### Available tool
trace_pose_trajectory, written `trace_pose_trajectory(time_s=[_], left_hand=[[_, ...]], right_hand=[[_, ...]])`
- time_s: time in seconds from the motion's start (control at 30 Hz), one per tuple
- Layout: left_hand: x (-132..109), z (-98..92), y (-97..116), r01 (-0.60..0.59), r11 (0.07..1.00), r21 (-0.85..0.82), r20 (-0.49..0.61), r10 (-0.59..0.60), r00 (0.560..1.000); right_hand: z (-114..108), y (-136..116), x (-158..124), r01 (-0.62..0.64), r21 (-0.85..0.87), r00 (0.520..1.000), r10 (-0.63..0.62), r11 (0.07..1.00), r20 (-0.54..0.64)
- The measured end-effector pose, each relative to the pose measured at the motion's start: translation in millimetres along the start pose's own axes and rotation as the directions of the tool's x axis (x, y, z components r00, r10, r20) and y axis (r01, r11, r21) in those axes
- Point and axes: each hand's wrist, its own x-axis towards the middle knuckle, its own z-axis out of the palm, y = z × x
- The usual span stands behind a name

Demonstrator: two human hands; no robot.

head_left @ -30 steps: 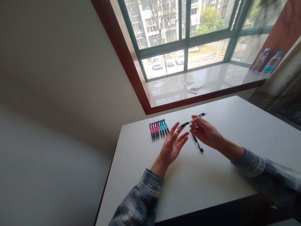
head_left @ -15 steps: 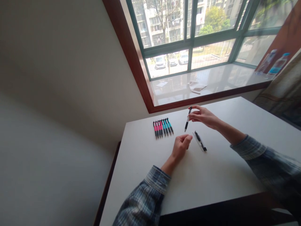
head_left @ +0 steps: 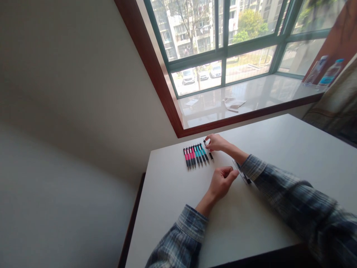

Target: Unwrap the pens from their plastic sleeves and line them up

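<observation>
A black-and-white pen (head_left: 211, 156) is pinched in my right hand (head_left: 216, 143) at its upper part, its tip pointing toward me. It slants beside the right end of a row of pens, and whether it touches the table I cannot tell. The row has several pink pens (head_left: 190, 158) on the left and several teal pens (head_left: 201, 154) on the right, all with black grips. My left hand (head_left: 222, 181) rests on the table as a loose fist, with nothing sticking out. Just right of it, a dark pen (head_left: 247, 180) lies partly hidden under my right sleeve, beside a thin pale strip.
The white table (head_left: 167, 208) meets the wall at its left and far sides. Beyond it, the window sill (head_left: 206, 111) bears a crumpled cloth (head_left: 234, 104) and plastic bottles (head_left: 331, 73). A curtain (head_left: 331, 106) hangs at the right.
My right hand has carried the black-and-white pen left and lowered it beside the teal pens. The right sleeve now covers part of the dark pen. My left fist looks much the same.
</observation>
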Motion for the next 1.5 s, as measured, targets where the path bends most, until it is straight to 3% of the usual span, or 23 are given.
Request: trace_pose_trajectory(time_s=[0.4,0.67,0.8,0.9,0.97,1.07,1.23,1.37,1.5], left_hand=[[-3.1,2.6,9.7,0.011,1.0,-0.014,0.033,-0.01,0.999],[-4.9,2.5,1.0,0.072,0.996,0.06,0.032,-0.074,0.997],[-4.7,0.6,-6.0,0.08,0.994,0.075,0.025,-0.082,0.996],[-3.6,-3.1,-14.3,0.097,0.988,0.12,-0.026,-0.094,0.995],[-1.9,-6.0,-19.2,0.085,0.966,0.242,-0.067,-0.071,0.995],[1.2,-8.3,-23.6,0.065,0.909,0.412,-0.126,-0.014,0.992],[4.3,-7.3,-25.3,0.039,0.846,0.532,-0.13,0.036,0.991],[7.1,-8.8,-26.3,0.047,0.823,0.567,-0.137,0.038,0.99],[10.6,-10.4,-27.8,0.055,0.799,0.598,-0.132,0.03,0.991]], right_hand=[[7.9,-4.1,-3.3,0.059,-0.133,0.997,-0.066,0.989,-0.048],[14.5,10.8,-0.9,0.099,-0.069,0.994,-0.095,0.993,0.055],[2.5,21.0,-6.0,0.102,-0.032,0.992,-0.099,0.994,0.082],[-14.3,40.1,-20.8,0.126,-0.01,0.992,-0.126,0.992,0.016],[-24.5,60.0,-36.5,0.199,0.011,0.972,-0.196,0.98,-0.129],[-34.8,92.9,-63.5,0.222,0.041,0.937,-0.201,0.974,-0.287],[-46.4,125.6,-85.5,0.35,0.097,0.934,-0.34,0.932,-0.106],[-55.9,130.3,-76.5,0.279,0.221,0.95,-0.301,0.935,0.076],[-59.7,130.4,-69.4,0.254,0.277,0.925,-0.316,0.927,0.212]])
